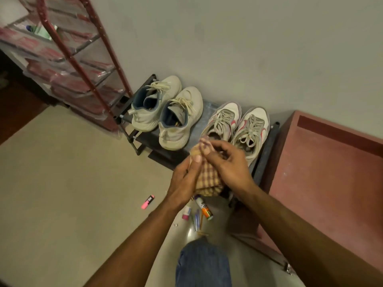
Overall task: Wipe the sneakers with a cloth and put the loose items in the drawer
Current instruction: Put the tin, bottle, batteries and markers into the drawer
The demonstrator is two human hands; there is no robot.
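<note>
Both hands meet at centre frame, bunching up a checked cloth (207, 175). The left hand (183, 183) pinches its left edge with thumb and fingers closed on the fabric; the right hand (230, 164) curls over the top, fingers gripping it too. Just above them, the grey-and-pink sneakers (238, 127) sit on a low black rack (267, 150), cream sneakers (165, 112) to their left. Below the hands, a pink highlighter (148, 202), a glue stick (204, 207) and pens (196, 219) lie loose on the floor.
</note>
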